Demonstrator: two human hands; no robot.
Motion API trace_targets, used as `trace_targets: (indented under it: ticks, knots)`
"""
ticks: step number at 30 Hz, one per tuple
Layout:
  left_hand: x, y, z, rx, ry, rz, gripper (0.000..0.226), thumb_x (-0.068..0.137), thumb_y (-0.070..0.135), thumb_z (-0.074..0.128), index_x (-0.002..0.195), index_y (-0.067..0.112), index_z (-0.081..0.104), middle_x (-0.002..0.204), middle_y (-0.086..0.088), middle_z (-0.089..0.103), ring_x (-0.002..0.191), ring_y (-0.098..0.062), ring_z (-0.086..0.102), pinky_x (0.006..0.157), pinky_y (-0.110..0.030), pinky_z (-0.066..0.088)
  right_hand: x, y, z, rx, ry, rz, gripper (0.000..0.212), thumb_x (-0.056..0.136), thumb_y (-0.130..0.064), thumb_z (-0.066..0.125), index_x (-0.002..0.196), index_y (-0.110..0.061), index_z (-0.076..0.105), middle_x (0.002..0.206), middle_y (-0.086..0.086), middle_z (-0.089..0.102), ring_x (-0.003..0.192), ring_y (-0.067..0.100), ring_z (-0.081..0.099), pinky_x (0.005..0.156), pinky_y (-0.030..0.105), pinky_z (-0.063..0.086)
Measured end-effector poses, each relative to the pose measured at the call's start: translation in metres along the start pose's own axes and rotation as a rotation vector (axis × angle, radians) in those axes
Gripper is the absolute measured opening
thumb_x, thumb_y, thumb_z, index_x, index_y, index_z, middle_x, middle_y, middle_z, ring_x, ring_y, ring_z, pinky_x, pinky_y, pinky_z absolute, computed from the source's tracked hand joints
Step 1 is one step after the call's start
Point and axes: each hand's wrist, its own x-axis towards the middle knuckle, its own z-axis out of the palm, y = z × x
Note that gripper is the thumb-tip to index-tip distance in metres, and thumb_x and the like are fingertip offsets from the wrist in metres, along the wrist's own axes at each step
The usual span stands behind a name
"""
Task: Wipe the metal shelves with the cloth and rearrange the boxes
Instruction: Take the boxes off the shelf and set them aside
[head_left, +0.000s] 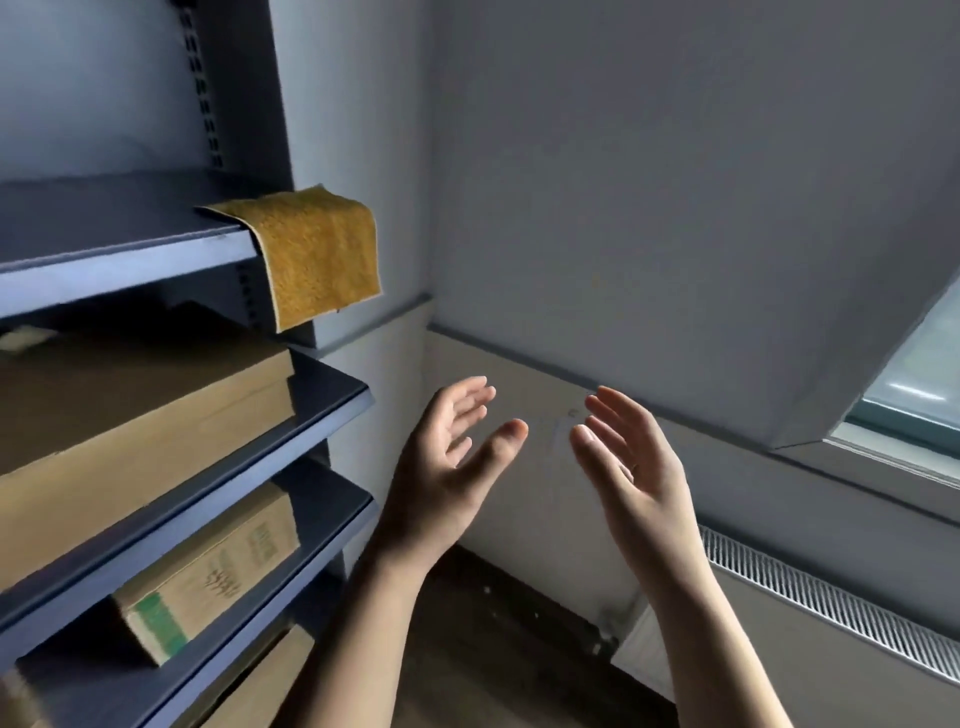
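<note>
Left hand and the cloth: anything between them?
Nothing. In the head view the left hand is open in mid-air, below and right of the yellow cloth draped over the shelf edge. Only the wall shows behind the gap.

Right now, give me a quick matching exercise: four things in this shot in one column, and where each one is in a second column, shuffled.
Things:
1. yellow cloth
2. plain cardboard box
3. box with green print
4. left hand

Places:
A. in the air, empty, facing the right hand
B. draped over the upper shelf's corner
C. on the shelf under the plain box
D. on the shelf just below the cloth

Pairs: 1-B, 2-D, 3-C, 4-A
</note>
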Motion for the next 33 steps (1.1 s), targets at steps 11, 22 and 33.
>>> trace_targets:
  ticks: [11,22,33]
  knots:
    - [-0.021,-0.011,-0.139,0.172,0.522,-0.02,0.066,0.076,0.057,0.07,0.135,0.031,0.055,0.137,0.011,0.061,0.129,-0.002,0.054,0.11,-0.04,0.046,0.036,0.005,0.171,0.192,-0.559,-0.072,0.075,0.076,-0.072,0.066,0.141,-0.036,0.052,0.14,-0.023,0.058,0.129,-0.005,0.053,0.112,0.039,0.045]
    - [-0.038,-0.013,-0.117,0.305,0.838,-0.114,0.064,0.081,0.057,0.075,0.136,0.036,0.052,0.139,0.02,0.056,0.128,0.008,0.05,0.102,-0.018,0.042,0.068,0.017,0.201,0.32,-0.931,-0.102,0.068,0.081,-0.056,0.071,0.142,-0.036,0.049,0.141,-0.022,0.055,0.125,-0.009,0.053,0.106,0.025,0.044]
    - [-0.051,-0.057,-0.061,0.312,1.002,-0.286,0.08,0.072,0.059,0.067,0.143,0.027,0.047,0.141,0.013,0.054,0.13,-0.002,0.051,0.104,-0.023,0.041,0.072,0.085,0.173,0.288,-1.021,0.069,0.075,0.077,-0.064,0.072,0.142,-0.035,0.05,0.137,-0.018,0.058,0.127,0.004,0.056,0.111,0.036,0.046]
